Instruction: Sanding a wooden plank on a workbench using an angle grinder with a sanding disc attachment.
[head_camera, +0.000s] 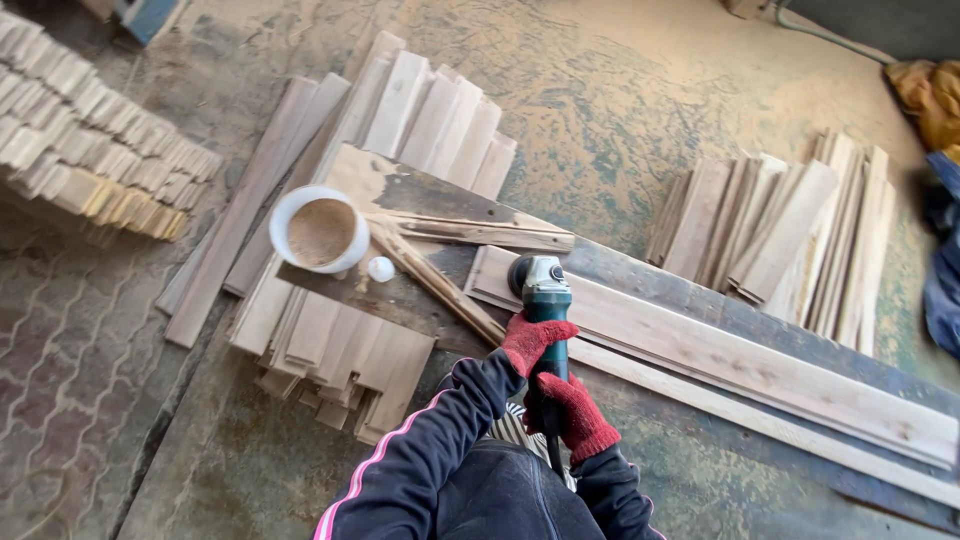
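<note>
I count three loose heaps of wood slats (790, 235), one long plank (720, 355), one white bucket (320, 230). My left hand (533, 340) and right hand (572, 412) both clench one green grinder (545, 300), its head resting on the plank's end.

A dust-covered floor (620, 90) is carrying several stacks of wooden slats (790, 235), and a dark board (700, 300) is lying across them, bearing a long pale plank (740, 365), a white bowl of sawdust (318, 230) and a small white cap (381, 268).
</note>
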